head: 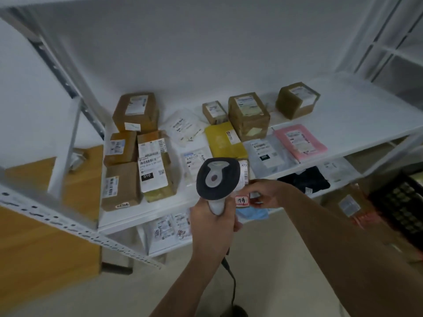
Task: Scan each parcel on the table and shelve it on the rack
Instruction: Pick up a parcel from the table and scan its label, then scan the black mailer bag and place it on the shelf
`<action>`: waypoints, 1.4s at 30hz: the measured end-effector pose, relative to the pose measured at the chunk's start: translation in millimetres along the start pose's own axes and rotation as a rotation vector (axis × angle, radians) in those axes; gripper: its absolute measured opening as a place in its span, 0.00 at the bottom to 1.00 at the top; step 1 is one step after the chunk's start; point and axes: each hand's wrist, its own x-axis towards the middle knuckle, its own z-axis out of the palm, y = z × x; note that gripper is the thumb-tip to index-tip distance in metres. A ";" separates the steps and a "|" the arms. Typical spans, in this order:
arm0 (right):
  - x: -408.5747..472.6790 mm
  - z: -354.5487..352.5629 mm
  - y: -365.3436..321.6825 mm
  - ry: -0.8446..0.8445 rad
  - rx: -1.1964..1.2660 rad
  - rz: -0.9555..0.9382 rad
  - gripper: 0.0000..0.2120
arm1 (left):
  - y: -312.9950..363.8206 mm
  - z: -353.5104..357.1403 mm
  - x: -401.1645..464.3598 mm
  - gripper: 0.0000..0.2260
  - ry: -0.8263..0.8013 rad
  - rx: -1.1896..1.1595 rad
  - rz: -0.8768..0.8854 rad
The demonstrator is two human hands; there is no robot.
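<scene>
We pinch a small parcel (246,197) in our right hand (266,194), its fingers (257,182) curled round the edge, at the front lip of the rack (357,115). Just left of them our left hand (211,223) grips the scanner (217,177), fingers wrapped on its handle, head up against the parcel. Beyond the fingers lie brown boxes (136,113), a yellow mailer (223,140) and a pink mailer (299,141).

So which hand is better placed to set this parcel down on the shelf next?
The right hand: it already pinches the small parcel at the shelf's front edge. The left hand grips the scanner, so it isn't free.
</scene>
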 end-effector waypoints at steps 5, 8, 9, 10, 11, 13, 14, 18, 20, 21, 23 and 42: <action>28.2 -6.9 3.2 -0.042 0.021 0.105 0.27 | -3.1 14.9 17.7 0.14 0.021 0.039 -0.033; 34.2 2.1 -0.6 -0.051 -0.026 0.129 0.27 | -3.2 11.4 25.3 0.12 0.057 0.040 -0.052; 34.8 7.7 -4.7 -0.042 -0.058 0.137 0.25 | -3.6 8.4 28.1 0.12 0.081 0.038 -0.059; 36.0 13.5 -9.2 -0.029 -0.090 0.143 0.24 | -4.0 4.6 30.6 0.12 0.105 0.038 -0.066; 37.6 20.2 -13.8 -0.013 -0.117 0.140 0.22 | -4.6 0.3 32.9 0.12 0.131 0.040 -0.072; 44.1 34.5 -23.7 0.015 -0.125 0.121 0.18 | -6.3 -10.2 36.6 0.13 0.188 0.036 -0.084; 47.6 41.9 -29.0 0.034 -0.113 0.106 0.17 | -6.9 -16.1 37.6 0.13 0.216 0.032 -0.093; 66.4 67.7 -49.3 0.131 -0.088 0.017 0.18 | -8.6 -36.4 39.8 0.14 0.292 0.017 -0.123; 73.8 74.8 -55.1 0.134 -0.101 -0.007 0.19 | -9.6 -43.8 40.4 0.16 0.319 0.018 -0.131; 74.0 77.2 -56.9 0.111 -0.108 -0.006 0.19 | -9.9 -46.6 40.4 0.15 0.332 0.010 -0.135; 70.4 78.8 -57.9 0.048 -0.115 0.037 0.18 | -10.3 -51.0 40.0 0.14 0.348 -0.006 -0.133; 81.0 101.1 -44.1 0.302 -0.293 -0.221 0.28 | -13.7 -60.9 27.0 0.13 0.371 -0.023 -0.159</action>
